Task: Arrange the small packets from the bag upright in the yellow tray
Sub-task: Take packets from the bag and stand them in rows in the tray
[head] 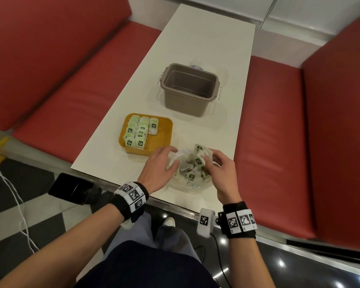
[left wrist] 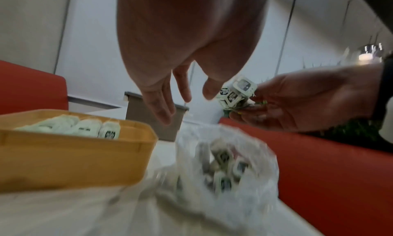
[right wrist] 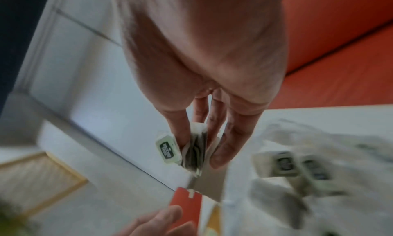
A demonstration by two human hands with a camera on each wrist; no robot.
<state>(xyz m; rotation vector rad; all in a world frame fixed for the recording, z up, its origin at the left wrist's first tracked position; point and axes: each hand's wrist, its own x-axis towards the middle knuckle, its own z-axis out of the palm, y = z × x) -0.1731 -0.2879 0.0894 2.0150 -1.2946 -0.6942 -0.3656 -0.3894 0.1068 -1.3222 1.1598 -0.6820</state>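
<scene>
The yellow tray (head: 164, 129) sits left of centre on the white table, with two full rows of green-and-white packets (head: 136, 132) standing upright and a third row begun. A clear plastic bag (head: 183, 183) with several loose packets lies near the table's front edge. My right hand (head: 212, 161) pinches a small bunch of packets (right wrist: 191, 154) between thumb and fingers, just above the bag's right side. My left hand (head: 167, 159) hovers over the bag's left edge with its fingers (left wrist: 161, 105) straight and relaxed, holding nothing. The tray (left wrist: 74, 155) stands just left of the bag (left wrist: 225, 164).
A grey-brown plastic bin (head: 189, 88) stands empty behind the tray, with a clear lid under it. A black phone (head: 71, 188) hangs at the table's near left corner. Red benches (head: 279, 142) flank the narrow table on both sides.
</scene>
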